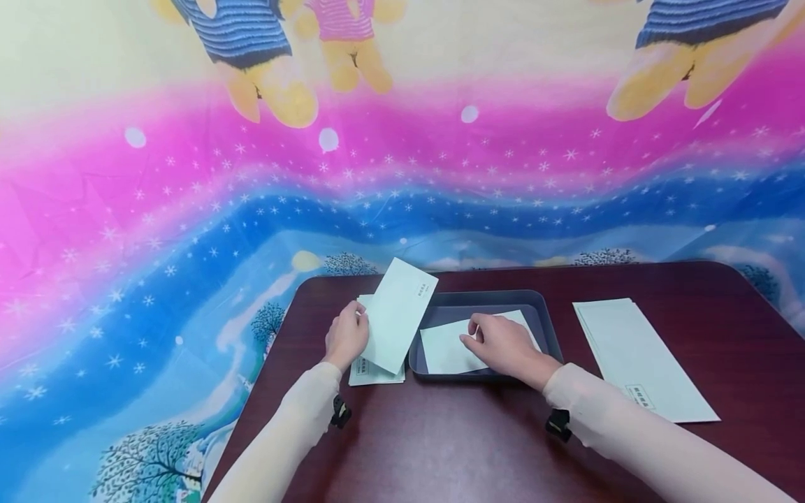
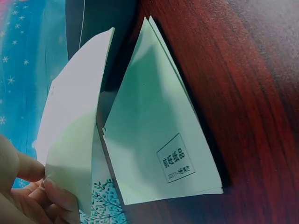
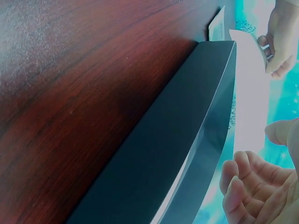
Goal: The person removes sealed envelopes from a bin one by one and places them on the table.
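My left hand [image 1: 348, 337] pinches a pale green envelope [image 1: 402, 314] by its left edge, thumb on one face as the left wrist view shows. The envelope is raised and tilted, its right corner overlapping the tray's left end in the head view. Beneath it on the table lies a small stack of like envelopes [image 2: 154, 121], a printed box near one end. My right hand [image 1: 506, 347] hovers over the dark grey tray [image 1: 541, 307], fingers loosely curled and thumb apart, with nothing between them. Inside the tray lies another envelope [image 1: 449, 346], partly hidden by that hand.
To the right of the tray, more envelopes [image 1: 648, 363] lie overlapped on the dark red-brown table [image 1: 453, 440]. A printed cloth [image 1: 402, 168] with snowflakes and bears hangs behind the table's far edge. The tray has raised walls.
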`<state>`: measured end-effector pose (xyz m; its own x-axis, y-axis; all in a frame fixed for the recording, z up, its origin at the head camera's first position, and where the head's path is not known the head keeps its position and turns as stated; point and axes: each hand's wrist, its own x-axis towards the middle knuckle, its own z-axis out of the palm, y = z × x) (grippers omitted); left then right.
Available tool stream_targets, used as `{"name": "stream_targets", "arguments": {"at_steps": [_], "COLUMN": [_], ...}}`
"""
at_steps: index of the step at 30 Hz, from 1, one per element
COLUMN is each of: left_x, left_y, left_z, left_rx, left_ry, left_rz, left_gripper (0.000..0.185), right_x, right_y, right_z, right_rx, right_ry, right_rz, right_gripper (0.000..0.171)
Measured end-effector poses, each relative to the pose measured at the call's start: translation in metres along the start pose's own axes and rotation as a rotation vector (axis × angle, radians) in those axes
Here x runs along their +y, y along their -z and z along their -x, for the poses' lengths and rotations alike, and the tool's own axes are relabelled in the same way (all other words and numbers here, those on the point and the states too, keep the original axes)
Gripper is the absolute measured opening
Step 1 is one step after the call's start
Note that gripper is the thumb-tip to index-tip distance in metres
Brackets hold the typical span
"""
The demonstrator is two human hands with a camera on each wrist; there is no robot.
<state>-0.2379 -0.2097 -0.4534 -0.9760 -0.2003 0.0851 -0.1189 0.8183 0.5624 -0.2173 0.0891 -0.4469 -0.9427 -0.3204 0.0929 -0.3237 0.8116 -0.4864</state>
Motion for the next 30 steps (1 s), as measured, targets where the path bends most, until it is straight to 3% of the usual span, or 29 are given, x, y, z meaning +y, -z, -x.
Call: {"name": "stream_targets", "arguments": {"at_steps": [19, 30], "left_x": [-0.021, -0.033], "left_y": [0.002, -0.004], "left_z": [0.005, 0.006], "left_rx": [-0.025, -0.016], "left_ry": [0.09, 0.131], "left_rz": [0.096, 0.095], "left_gripper": [0.021, 0.023], "right_x": [-0.007, -0.019], "right_y": [-0.006, -0.01], "right_z": [-0.002, -0.007], "right_rx": [-0.007, -0.007], "right_ry": [0.018, 0.044], "right_rz": [0.0, 0.013], "right_gripper": [0.02, 0.02]}}
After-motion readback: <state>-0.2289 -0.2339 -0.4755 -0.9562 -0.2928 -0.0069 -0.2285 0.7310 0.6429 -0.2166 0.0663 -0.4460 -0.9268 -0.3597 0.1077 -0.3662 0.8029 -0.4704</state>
